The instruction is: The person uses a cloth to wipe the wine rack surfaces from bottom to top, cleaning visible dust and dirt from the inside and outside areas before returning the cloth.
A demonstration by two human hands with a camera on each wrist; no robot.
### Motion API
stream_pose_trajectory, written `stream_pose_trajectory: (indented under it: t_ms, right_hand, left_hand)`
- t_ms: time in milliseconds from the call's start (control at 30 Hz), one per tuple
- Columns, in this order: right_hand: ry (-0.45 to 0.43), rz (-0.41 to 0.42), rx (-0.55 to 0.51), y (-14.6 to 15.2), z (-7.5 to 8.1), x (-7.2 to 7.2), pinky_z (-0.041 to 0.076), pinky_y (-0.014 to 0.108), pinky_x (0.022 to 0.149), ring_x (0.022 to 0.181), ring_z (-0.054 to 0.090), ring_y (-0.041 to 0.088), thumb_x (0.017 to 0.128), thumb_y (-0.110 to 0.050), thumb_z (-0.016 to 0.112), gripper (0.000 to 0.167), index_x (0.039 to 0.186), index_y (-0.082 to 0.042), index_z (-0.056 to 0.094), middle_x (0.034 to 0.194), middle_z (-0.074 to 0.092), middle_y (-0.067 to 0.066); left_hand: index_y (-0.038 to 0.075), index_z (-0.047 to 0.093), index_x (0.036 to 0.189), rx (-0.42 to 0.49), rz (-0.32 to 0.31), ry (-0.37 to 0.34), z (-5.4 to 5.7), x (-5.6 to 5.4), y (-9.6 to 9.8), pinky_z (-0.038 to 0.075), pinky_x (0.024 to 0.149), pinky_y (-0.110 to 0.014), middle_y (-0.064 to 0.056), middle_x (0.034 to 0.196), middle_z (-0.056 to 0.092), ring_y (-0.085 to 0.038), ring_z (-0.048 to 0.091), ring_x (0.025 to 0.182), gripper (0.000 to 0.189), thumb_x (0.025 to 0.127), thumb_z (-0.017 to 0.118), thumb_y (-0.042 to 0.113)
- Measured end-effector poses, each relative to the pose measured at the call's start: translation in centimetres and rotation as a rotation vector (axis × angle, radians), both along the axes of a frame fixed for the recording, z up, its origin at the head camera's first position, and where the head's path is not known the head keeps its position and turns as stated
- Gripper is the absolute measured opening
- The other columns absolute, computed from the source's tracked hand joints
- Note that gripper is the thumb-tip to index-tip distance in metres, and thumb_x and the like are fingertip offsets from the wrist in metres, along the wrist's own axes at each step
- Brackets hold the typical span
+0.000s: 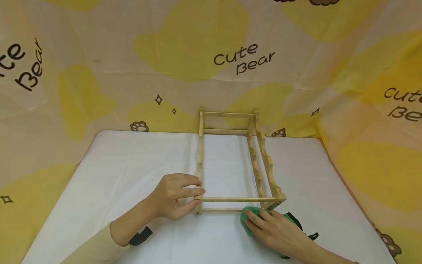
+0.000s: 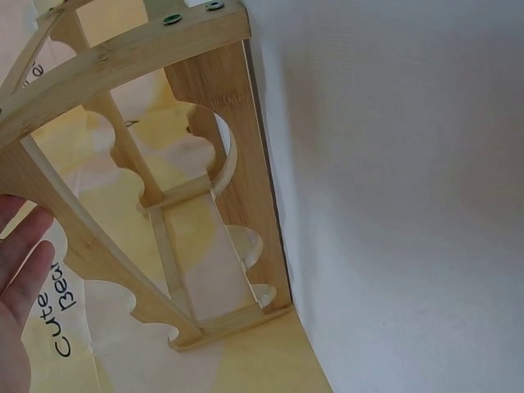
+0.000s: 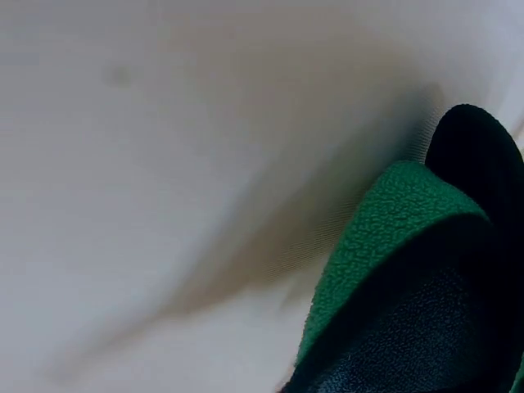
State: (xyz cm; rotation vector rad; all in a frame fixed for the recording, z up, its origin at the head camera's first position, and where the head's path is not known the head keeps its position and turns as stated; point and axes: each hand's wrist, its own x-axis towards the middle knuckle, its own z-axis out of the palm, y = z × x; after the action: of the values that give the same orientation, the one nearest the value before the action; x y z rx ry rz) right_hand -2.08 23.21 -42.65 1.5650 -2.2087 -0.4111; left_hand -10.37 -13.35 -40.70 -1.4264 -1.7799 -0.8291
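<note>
A light wooden rack (image 1: 239,200) with scalloped side rails stands on the white surface, its length running away from me. My left hand (image 1: 174,196) grips its near left corner, fingers over the upright and thumb on the near side. In the left wrist view the rack (image 2: 217,82) shows round cutouts, with fingers (image 2: 24,258) at its scalloped rail. My right hand (image 1: 277,231) holds a bunched green cloth (image 1: 245,223) against the lower front bar near the right corner. Black trim edges this fuzzy cloth (image 3: 377,237) in the right wrist view, where the hand itself is hidden.
A white-covered table (image 1: 148,154) lies under the rack. Patterned yellow and beige fabric (image 1: 188,36) hangs behind and on both sides, close to the rack's far end. A black strap (image 1: 141,236) sits at my left wrist.
</note>
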Motion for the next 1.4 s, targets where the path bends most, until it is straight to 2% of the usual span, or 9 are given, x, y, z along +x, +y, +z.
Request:
stream_pose_trajectory:
  t_ms: [133,533,767,933,1033,1100,1233,1300,1400]
  right_hand:
    - [0.001,-0.012,-0.026,1.6,-0.1,0.2,0.033,0.019,0.05,0.076,0.05,0.016,0.113,-0.002,0.004,0.075,0.121,-0.014,0.078,0.13,0.068,0.008]
    - [0.003,0.012,-0.066,4.7,-0.3,0.4,0.044,0.024,0.053,0.078,0.054,0.018,0.116,-0.008,0.013,0.065,0.12,-0.012,0.078,0.131,0.068,0.01]
    - [0.015,0.035,-0.125,6.1,0.7,0.3,0.044,0.025,0.052,0.077,0.052,0.021,0.117,-0.011,0.019,0.056,0.12,-0.009,0.075,0.133,0.065,0.013]
    - [0.05,0.039,-0.168,6.9,2.0,0.3,0.044,0.026,0.051,0.077,0.054,0.023,0.117,-0.014,0.025,0.046,0.154,-0.003,0.049,0.134,0.063,0.015]
    - [0.063,0.031,-0.173,7.2,2.7,0.4,0.045,0.027,0.051,0.078,0.055,0.024,0.117,-0.014,0.025,0.048,0.162,-0.001,0.033,0.134,0.063,0.015]
    - [0.061,0.03,-0.192,7.2,3.1,0.4,0.045,0.028,0.05,0.078,0.055,0.024,0.117,-0.014,0.027,0.046,0.159,-0.001,0.04,0.133,0.065,0.016]
    - [0.049,0.059,-0.273,7.2,3.8,0.3,0.045,0.031,0.049,0.076,0.056,0.026,0.116,-0.012,0.032,0.04,0.135,-0.001,0.065,0.129,0.067,0.017]
    - [0.05,0.078,-0.307,7.0,4.1,0.2,0.045,0.032,0.048,0.075,0.056,0.027,0.115,-0.01,0.034,0.038,0.123,-0.001,0.07,0.127,0.068,0.018]
    - [0.065,0.09,-0.315,6.9,4.5,0.2,0.045,0.032,0.048,0.075,0.056,0.027,0.114,-0.007,0.034,0.037,0.123,0.0,0.07,0.126,0.068,0.018]
  left_hand:
    - [0.013,0.081,0.099,-0.002,0.003,-0.006,0.1,0.0,0.0,0.065,0.074,-0.037,-0.007,0.094,0.076,-0.022,0.076,0.084,0.023,0.099,0.061,0.023]
    - [0.013,0.081,0.099,-0.002,-0.001,-0.006,0.1,0.0,0.1,0.065,0.075,-0.037,-0.008,0.094,0.076,-0.021,0.076,0.084,0.023,0.099,0.061,0.023]
    - [0.013,0.081,0.099,-0.006,0.001,-0.007,0.0,0.0,0.1,0.065,0.075,-0.037,-0.008,0.094,0.076,-0.021,0.076,0.084,0.023,0.099,0.061,0.023]
    - [0.012,0.081,0.098,-0.005,0.002,-0.011,0.1,0.0,0.1,0.066,0.074,-0.037,-0.008,0.094,0.076,-0.021,0.076,0.084,0.024,0.099,0.06,0.023]
    - [0.012,0.081,0.098,-0.005,0.004,-0.012,0.1,0.1,0.1,0.066,0.074,-0.037,-0.008,0.094,0.076,-0.022,0.076,0.084,0.025,0.099,0.06,0.023]
    - [0.012,0.081,0.098,-0.005,0.005,-0.014,0.1,0.1,0.1,0.065,0.074,-0.037,-0.008,0.094,0.076,-0.022,0.076,0.084,0.025,0.099,0.06,0.023]
    - [0.012,0.081,0.098,-0.004,0.006,-0.016,0.1,0.1,0.2,0.065,0.074,-0.037,-0.008,0.094,0.076,-0.022,0.076,0.084,0.024,0.099,0.06,0.023]
    - [0.012,0.082,0.098,-0.004,0.005,-0.019,0.1,0.2,0.2,0.065,0.074,-0.037,-0.008,0.094,0.076,-0.022,0.076,0.084,0.025,0.099,0.06,0.023]
    - [0.011,0.082,0.097,-0.004,0.006,-0.025,0.1,0.2,0.2,0.065,0.075,-0.037,-0.008,0.093,0.076,-0.022,0.076,0.085,0.025,0.099,0.06,0.023]
